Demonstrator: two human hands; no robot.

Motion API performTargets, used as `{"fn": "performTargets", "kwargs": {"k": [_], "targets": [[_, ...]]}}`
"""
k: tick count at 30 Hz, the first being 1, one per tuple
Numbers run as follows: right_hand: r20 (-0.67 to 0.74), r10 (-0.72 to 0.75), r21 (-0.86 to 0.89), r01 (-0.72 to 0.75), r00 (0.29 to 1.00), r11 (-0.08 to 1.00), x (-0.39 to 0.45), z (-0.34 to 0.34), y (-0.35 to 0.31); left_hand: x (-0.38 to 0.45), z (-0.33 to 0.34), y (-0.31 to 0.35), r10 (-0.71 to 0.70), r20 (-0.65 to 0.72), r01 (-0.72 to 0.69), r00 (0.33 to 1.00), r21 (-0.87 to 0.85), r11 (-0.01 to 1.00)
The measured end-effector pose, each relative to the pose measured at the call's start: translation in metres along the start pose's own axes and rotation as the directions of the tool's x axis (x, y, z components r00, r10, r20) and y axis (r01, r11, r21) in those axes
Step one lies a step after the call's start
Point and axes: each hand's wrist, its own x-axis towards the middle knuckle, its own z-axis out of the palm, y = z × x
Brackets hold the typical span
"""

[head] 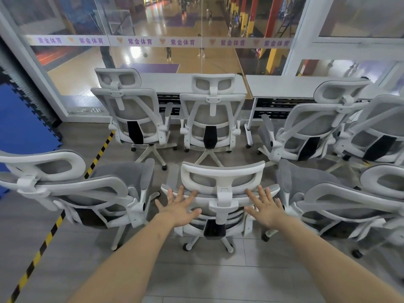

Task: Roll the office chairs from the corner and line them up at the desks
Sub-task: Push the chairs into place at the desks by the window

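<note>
While both hands — left hand (178, 207), right hand (265, 207) — rest flat, fingers spread apart, on the nearest office chair (220, 193), two chairs face the desk (192, 84).

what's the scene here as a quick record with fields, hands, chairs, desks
left hand: open, fingers spread at middle chair's backrest top
right hand: open, same backrest, other side of headrest post
middle chair: near row, back toward camera
near row: three chairs
desk row: four chairs at the white desks
floor: yellow-black tape at left
</note>
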Motion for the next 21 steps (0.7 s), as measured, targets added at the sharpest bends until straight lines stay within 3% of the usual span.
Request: {"fn": "performTargets", "kwargs": {"k": [21], "targets": [[0.000,-0.025,0.032,0.025,1.000,0.999,0.006,-0.004,0.010,0.008,0.005,0.008,-0.020,-0.002,0.020,1.000,-0.006,1.000]]}}
